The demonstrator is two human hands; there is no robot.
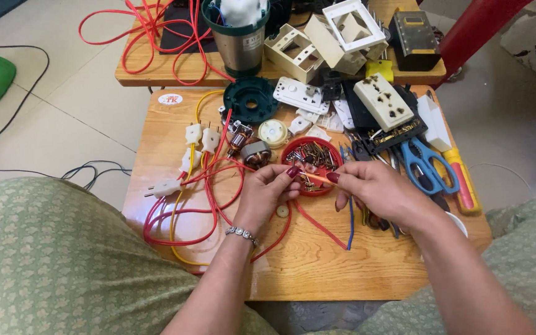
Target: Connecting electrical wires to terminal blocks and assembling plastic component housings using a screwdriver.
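My left hand (267, 189) and my right hand (376, 189) meet over a small wooden table (317, 267). Both pinch the ends of a thin orange wire piece (315, 178), held level just above a red round dish (312, 166) filled with several small screws and metal bits. A bracelet sits on my left wrist. Red wires (209, 205) and yellow wires with white plugs (164, 187) loop on the table left of my left hand. A blue wire (350, 226) runs under my right hand.
Blue-handled scissors (426, 162), a yellow-handled tool (463, 180), a cream socket block (383, 102), white switch parts, a dark green round base (250, 99) and a small motor coil (255, 152) crowd the table's far half. A metal blender jar (238, 37) stands on a second table behind.
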